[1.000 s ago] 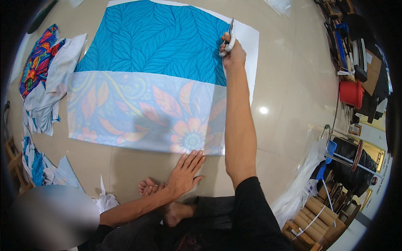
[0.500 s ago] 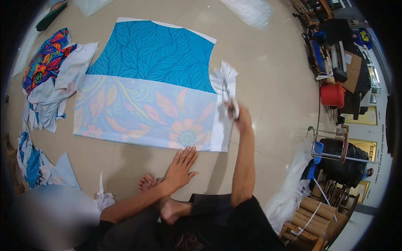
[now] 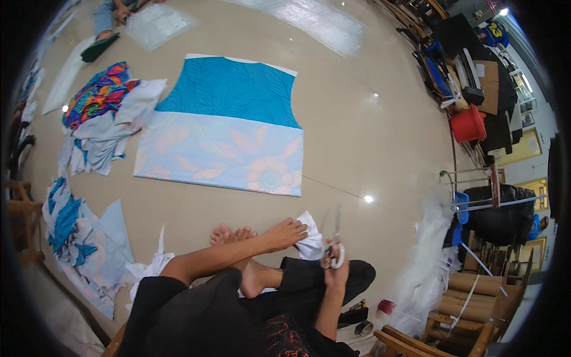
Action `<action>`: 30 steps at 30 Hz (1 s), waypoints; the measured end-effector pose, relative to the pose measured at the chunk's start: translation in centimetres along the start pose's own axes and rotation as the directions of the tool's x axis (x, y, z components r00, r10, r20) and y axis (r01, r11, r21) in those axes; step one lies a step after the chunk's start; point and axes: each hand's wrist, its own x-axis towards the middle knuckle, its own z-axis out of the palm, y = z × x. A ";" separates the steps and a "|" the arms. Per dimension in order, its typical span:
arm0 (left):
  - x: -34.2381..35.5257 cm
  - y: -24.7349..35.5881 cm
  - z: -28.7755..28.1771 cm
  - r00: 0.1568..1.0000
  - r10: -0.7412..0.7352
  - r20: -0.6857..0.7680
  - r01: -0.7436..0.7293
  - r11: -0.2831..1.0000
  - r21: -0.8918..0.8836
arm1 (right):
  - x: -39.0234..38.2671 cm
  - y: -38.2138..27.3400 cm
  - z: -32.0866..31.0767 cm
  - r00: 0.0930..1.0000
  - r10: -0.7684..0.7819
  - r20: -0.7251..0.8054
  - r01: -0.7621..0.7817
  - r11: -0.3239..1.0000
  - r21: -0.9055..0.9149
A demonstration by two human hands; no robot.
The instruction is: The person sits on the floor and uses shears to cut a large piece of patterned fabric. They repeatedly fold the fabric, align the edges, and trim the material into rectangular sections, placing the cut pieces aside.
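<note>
My right hand point(image 3: 338, 272), near my bent knee, grips scissors point(image 3: 334, 254) by their pale handles, with the blades pointing away from me and blurred. Close to its left, my left hand point(image 3: 288, 233) is closed on a white fabric scrap point(image 3: 310, 239) that hangs beside the scissors. Farther out on the floor lies a flat fabric panel point(image 3: 220, 152). Its far half is turquoise with a leaf pattern, and its near half is pale with faded flowers. A thin white edge shows along its far side. My bare feet point(image 3: 253, 279) are between my hands and the panel.
Crumpled printed fabric point(image 3: 98, 113) and more turquoise and white pieces point(image 3: 74, 220) lie at the left. Another person's leg and sandal point(image 3: 100, 46) show at the far left, beside clear plastic point(image 3: 157, 27). A red bucket point(image 3: 468, 124) and brown rolls point(image 3: 461, 300) stand at the right.
My left hand has left the panel's near edge and now holds the white scrap, which is away from the panel's right side. The scissors have come back toward me.
</note>
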 end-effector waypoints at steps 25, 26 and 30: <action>-29.5 10.5 -18.2 0.145 -0.959 0.244 0.989 0.132 -0.071 | 19.4 4.8 17.6 0.421 -0.355 0.835 0.880 -0.061 -0.470; -28.6 10.1 -18.3 0.190 -0.962 0.197 0.979 0.172 -0.107 | 22.0 1.9 16.8 0.476 -0.382 0.792 0.843 -0.058 -0.534; -23.8 3.7 -18.6 0.441 -0.897 0.020 0.892 0.436 -0.121 | 28.9 -8.5 11.1 0.524 -0.645 0.556 0.627 -0.150 -0.764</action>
